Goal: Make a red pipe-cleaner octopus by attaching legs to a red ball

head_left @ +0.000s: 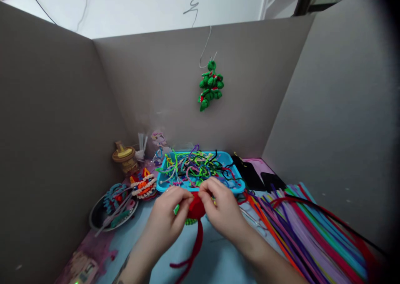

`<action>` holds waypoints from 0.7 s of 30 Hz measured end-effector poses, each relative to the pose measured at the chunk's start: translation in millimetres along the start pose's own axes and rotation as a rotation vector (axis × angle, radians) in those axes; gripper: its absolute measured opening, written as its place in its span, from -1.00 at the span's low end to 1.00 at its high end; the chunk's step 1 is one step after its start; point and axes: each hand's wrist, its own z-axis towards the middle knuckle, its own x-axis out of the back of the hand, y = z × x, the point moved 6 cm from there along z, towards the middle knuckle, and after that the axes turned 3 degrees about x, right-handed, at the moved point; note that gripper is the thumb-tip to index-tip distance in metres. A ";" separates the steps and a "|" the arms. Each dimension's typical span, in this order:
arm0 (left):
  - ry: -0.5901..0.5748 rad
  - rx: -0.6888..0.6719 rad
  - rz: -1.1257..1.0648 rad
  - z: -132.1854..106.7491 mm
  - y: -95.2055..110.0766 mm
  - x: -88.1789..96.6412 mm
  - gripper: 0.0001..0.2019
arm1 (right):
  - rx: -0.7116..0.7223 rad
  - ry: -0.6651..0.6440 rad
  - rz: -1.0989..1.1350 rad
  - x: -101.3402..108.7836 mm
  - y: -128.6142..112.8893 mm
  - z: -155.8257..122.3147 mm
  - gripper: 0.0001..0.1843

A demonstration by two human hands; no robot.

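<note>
Close together over the light blue work mat (162,255), my left hand (168,211) and my right hand (222,205) pinch opposite sides of a red fuzzy pipe-cleaner piece (196,209). Its upper part looks rounded and bunched, and long red tails (196,244) dangle from it toward the mat. Just behind and below the red piece, some bright green ribbed material (190,221) shows; I cannot tell whether it is joined to the red. My fingers hide part of the piece.
Beyond my hands stands a blue tray (240,187) of tangled pipe-cleaner scraps. Long pipe cleaners (309,230) lie in a bundle at right. At left are a metal bowl (93,217), an orange and cream craft piece (144,185) and a yellow-lidded container (125,157). A green ornament (211,86) hangs ahead.
</note>
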 end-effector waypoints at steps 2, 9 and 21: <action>-0.023 0.052 -0.079 2.7 -4.3 2.7 -0.82 | 0.006 0.052 0.115 -0.4 1.5 0.0 -0.81; -0.153 0.220 -0.247 3.9 -14.2 -0.7 -0.78 | 0.213 -0.158 0.396 -5.1 -1.9 1.5 -0.82; -0.026 -0.058 0.195 -2.9 4.5 -10.9 -0.82 | 0.155 -0.313 -0.177 -1.8 -1.9 1.2 -0.82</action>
